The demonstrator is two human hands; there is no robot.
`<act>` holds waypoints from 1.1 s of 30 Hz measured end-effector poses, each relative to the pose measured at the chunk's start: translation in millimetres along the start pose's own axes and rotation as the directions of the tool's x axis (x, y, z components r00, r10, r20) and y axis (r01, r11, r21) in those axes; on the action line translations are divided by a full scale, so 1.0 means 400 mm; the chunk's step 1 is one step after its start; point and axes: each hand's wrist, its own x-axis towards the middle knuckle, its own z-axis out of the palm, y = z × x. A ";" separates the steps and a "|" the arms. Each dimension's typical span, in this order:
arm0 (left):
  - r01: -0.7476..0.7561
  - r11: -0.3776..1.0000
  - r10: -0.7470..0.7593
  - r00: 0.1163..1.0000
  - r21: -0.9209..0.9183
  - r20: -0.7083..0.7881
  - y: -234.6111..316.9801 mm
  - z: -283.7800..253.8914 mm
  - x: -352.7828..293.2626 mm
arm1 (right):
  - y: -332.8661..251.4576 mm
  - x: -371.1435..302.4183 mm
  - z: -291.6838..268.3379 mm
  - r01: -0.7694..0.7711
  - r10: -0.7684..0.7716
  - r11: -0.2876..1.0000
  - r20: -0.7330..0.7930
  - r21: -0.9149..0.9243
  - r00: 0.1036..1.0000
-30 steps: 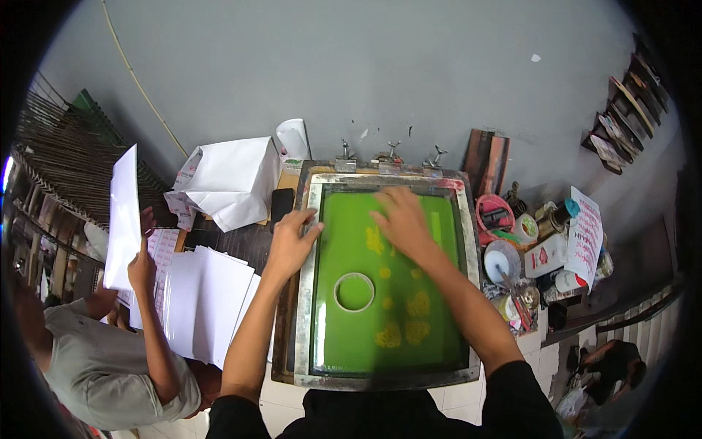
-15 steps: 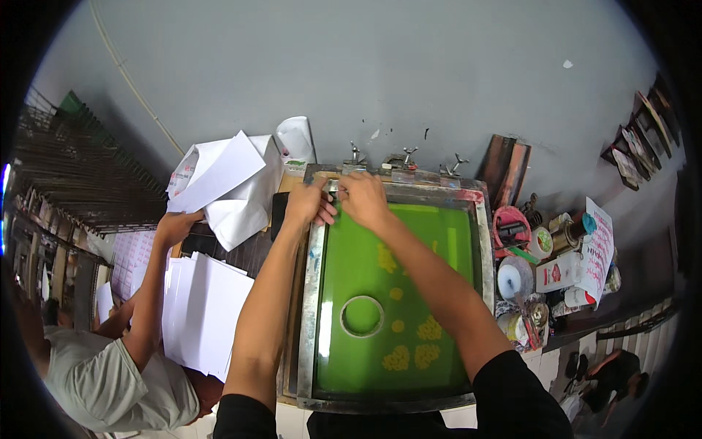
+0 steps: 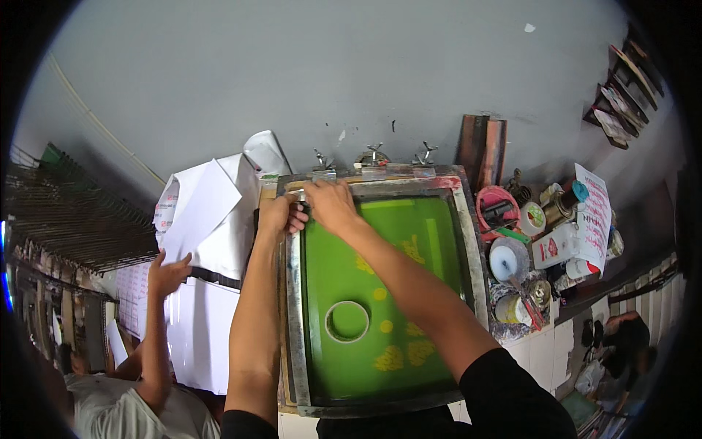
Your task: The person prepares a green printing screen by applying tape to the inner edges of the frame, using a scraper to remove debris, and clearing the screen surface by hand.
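A screen-printing frame (image 3: 295,322) with a green mesh (image 3: 409,366) lies in front of me, yellow shapes showing in the mesh. At its far left corner both my hands are close together. My left hand (image 3: 276,214) has its fingers curled at the corner. Beside it, my right hand (image 3: 330,203) rests over the far bar with its fingertips pressed together. A small pale strip shows between the two hands, but I cannot make out what it is. On the mesh lies a ring-shaped roll of tape (image 3: 328,325), touched by neither hand.
Wing-nut clamps (image 3: 374,155) stand along the frame's far edge. To the right are a pink bowl (image 3: 491,197), a white jug (image 3: 556,247) and several cans. At left, a co-worker's hand (image 3: 167,276) is above a paper stack (image 3: 201,336), near a wire rack (image 3: 66,212).
The co-worker's hand has let go of a white sheet, which now lies on the white wrapping. My hands stay at the frame's corner, while the whole view has shifted.
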 end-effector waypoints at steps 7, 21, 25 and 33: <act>0.010 0.998 -0.010 1.000 -0.056 -0.011 0.009 -0.006 0.016 | 0.001 0.000 -0.008 -0.010 0.012 0.999 0.078 -0.033 0.997; -0.772 0.471 0.805 0.574 0.427 0.151 0.155 0.115 -0.136 | 0.422 -0.153 -0.473 -0.433 0.431 0.901 0.048 0.017 0.901; -0.872 0.234 0.861 0.391 0.430 0.326 0.304 0.178 -0.297 | 0.453 -0.183 -0.521 -0.415 0.404 0.908 0.156 0.049 0.902; -0.899 -0.154 0.887 0.058 0.411 0.459 0.414 0.239 -0.409 | 0.508 -0.160 -0.545 -0.353 0.304 0.932 0.351 0.083 0.886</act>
